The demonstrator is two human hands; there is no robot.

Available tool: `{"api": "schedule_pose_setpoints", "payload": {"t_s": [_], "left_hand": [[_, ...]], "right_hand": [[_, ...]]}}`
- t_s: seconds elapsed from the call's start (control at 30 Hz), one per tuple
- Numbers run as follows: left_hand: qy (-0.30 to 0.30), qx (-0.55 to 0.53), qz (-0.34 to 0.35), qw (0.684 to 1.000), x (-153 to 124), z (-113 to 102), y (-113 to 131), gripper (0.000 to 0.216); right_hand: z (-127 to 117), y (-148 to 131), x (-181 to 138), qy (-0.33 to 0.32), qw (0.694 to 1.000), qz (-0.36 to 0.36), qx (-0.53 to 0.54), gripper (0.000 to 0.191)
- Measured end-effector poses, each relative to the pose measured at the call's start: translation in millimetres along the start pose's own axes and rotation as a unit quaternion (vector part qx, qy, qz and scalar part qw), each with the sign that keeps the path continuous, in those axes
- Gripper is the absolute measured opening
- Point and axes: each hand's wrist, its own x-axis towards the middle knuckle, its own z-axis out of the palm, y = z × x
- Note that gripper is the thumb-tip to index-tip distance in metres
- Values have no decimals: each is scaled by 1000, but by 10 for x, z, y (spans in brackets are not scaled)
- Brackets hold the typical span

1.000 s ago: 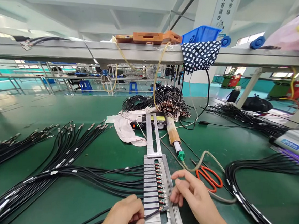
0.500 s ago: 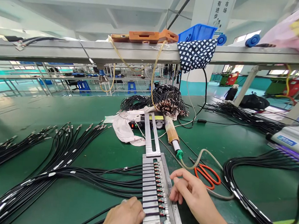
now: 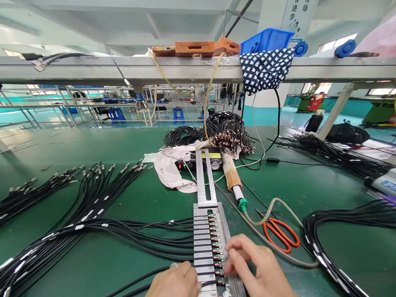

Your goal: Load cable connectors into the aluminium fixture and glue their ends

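A slotted metal fixture [image 3: 204, 239] lies in front of me, with several black cables [image 3: 138, 228] laid across it from the left. Their small metal connectors [image 3: 215, 244] line up along its right side. At the fixture's lower left edge, my left hand [image 3: 175, 286] is closed over a black cable, its fingertips mostly hidden. My right hand [image 3: 260, 273] reaches in from the right, with fingers bent and thumb and forefinger apart. Its fingertips are at the metal rail beside the lower connectors; nothing shows between them.
Orange-handled scissors [image 3: 282, 236] and a green-tipped syringe [image 3: 240, 197] with a hose lie beyond my right hand. A black control box [image 3: 214, 161] sits behind the fixture. Cable bundles [image 3: 328, 266] lie at right, others at left. A shelf beam [image 3: 196, 69] crosses above.
The view has shifted slightly left, so everything appears farther right. My right hand has moved slightly down along the rail, its fingertips closer to the connectors. My left hand stays at the fixture's edge.
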Motion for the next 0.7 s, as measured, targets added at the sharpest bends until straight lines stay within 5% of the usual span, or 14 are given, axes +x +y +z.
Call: {"api": "schedule_pose_setpoints", "payload": {"t_s": [0.23, 0.43, 0.7], "left_hand": [[-89, -1, -28, 996, 60, -184, 111, 27], [-118, -4, -30, 993, 79, -296, 166, 27], [-110, -54, -141, 982, 72, -400, 77, 22]], "right_hand": [[138, 31, -45, -46, 959, -197, -200, 18], [253, 254, -122, -76, 903, -266, -329, 20], [287, 257, -142, -48, 895, -300, -328, 21]]}}
